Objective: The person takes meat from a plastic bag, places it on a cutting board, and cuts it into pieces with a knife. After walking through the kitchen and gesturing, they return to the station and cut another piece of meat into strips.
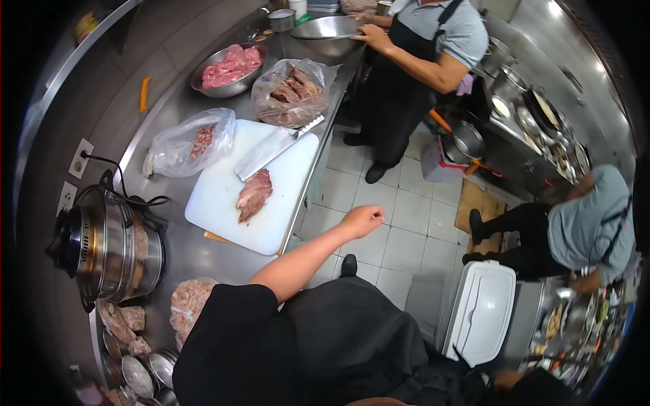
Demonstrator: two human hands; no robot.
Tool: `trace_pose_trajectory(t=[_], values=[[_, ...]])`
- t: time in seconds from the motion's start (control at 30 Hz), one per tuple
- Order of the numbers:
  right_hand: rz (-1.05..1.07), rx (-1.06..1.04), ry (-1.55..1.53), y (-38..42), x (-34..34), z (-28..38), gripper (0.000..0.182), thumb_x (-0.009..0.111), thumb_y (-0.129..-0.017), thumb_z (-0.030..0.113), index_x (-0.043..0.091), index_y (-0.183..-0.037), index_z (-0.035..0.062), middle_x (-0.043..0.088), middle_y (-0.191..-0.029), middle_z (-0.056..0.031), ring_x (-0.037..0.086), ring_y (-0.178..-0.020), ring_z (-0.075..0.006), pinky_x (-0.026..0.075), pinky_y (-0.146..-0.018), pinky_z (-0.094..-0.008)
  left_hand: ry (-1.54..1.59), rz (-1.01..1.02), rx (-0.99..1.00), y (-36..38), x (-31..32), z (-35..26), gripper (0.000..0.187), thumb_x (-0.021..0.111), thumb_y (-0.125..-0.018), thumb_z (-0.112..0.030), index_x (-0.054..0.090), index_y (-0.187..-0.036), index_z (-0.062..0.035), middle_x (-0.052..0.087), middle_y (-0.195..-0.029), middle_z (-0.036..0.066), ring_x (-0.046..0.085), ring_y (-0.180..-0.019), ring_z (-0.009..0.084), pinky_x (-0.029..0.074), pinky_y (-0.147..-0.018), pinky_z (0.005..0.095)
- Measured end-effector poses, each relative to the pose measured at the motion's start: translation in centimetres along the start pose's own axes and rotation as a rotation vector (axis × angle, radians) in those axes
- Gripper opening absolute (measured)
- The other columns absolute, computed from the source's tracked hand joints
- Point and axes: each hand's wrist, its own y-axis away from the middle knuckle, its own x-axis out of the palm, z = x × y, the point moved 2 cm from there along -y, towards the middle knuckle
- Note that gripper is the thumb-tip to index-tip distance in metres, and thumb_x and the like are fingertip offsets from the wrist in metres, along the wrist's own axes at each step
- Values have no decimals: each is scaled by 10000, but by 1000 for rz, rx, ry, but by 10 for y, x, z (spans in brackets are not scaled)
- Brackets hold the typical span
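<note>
Over the floor tiles, beside the counter, my left hand (363, 222) is held with its fingers curled in and nothing visible in it. My right hand (506, 380) is low at the right, near the white lidded bin; its fingers are too dark and small to make out. On the white cutting board (210, 196) lies a piece of meat (255, 196), with a wide-bladed cleaver (265, 154) just above it. A plastic bag of chopped meat (202, 142) rests at the board's left edge, and a bag of larger meat pieces (292, 95) at its far edge.
Behind the bags is a steel bowl of raw meat (232, 68). A co-worker (433, 54) holds a large metal bowl (328, 34); another co-worker (586, 216) is at the right. An electric cooker (112, 243) stands at the left. The white bin (482, 311) is near my right side.
</note>
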Motion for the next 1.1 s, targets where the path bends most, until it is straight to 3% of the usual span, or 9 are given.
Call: trace_pose_trajectory(t=[0.07,0.27,0.33,0.4,0.47,0.6,0.67,0.77,1.1], values=[[30,-71,45,-54,6,23,378,550,-944,270,696,-1202,36,741,-1019,-197,699,-994,-355,531,-907,-459,16,-88,-146,-12,-46,-10,251,643,-935,-303,696,-1049,-85,719,-924,99,675,-831,257,529,-755,386],[-161,-602,286,-208,18,52,388,547,-940,263,689,-1214,27,742,-1022,-204,698,-998,-368,530,-914,-471,282,-727,-228,37,-188,18,202,608,-1015,-185,669,-1141,-40,708,-1031,25,666,-935,114,513,-793,258],[14,-409,382,-165,-82,188,327,528,-967,267,702,-1096,23,741,-880,-190,721,-827,-338,566,-784,-461,331,-953,-299,81,-227,11,201,599,-1018,-173,660,-1143,-28,713,-1082,40,673,-944,121,521,-798,264],[165,-337,105,-158,-121,304,308,565,-965,305,678,-872,34,699,-697,-140,691,-618,-258,549,-605,-410,320,-1181,-345,128,-250,19,204,603,-1017,-179,655,-1142,-26,706,-1079,48,677,-966,134,514,-816,271],[136,-584,99,-152,-139,416,363,620,-962,374,661,-855,29,636,-600,-78,599,-487,-168,477,-497,-334,214,-1346,-409,166,-264,10,206,608,-1018,-197,660,-1134,-36,702,-1095,50,676,-975,142,510,-826,274],[77,-1095,141,-47,-158,624,378,605,-986,356,673,-830,18,642,-648,-123,642,-602,-243,496,-599,-373,235,-1555,-418,214,-263,27,214,633,-1002,-206,673,-1122,-34,701,-1067,38,657,-966,123,501,-828,268],[8,-1404,234,9,-159,696,274,626,-950,281,688,-902,18,687,-836,-165,658,-823,-357,511,-742,-442,187,-1607,-443,224,-257,42,214,639,-998,-202,678,-1123,-33,697,-1054,36,648,-939,118,500,-824,263],[-138,-1851,340,53,-146,768,227,653,-824,82,688,-1045,43,678,-1008,-148,628,-961,-352,496,-840,-437,106,-1650,-504,230,-250,41,226,652,-986,-191,687,-1126,-17,686,-1031,37,620,-871,104,503,-801,249],[-291,-1896,1073,42,-82,848,191,499,-905,111,656,-1009,81,662,-1072,-113,583,-1115,-309,438,-924,-529,-60,-1763,-629,246,-219,30,197,643,-982,-172,696,-1105,-28,687,-1025,58,659,-885,120,525,-807,268]])
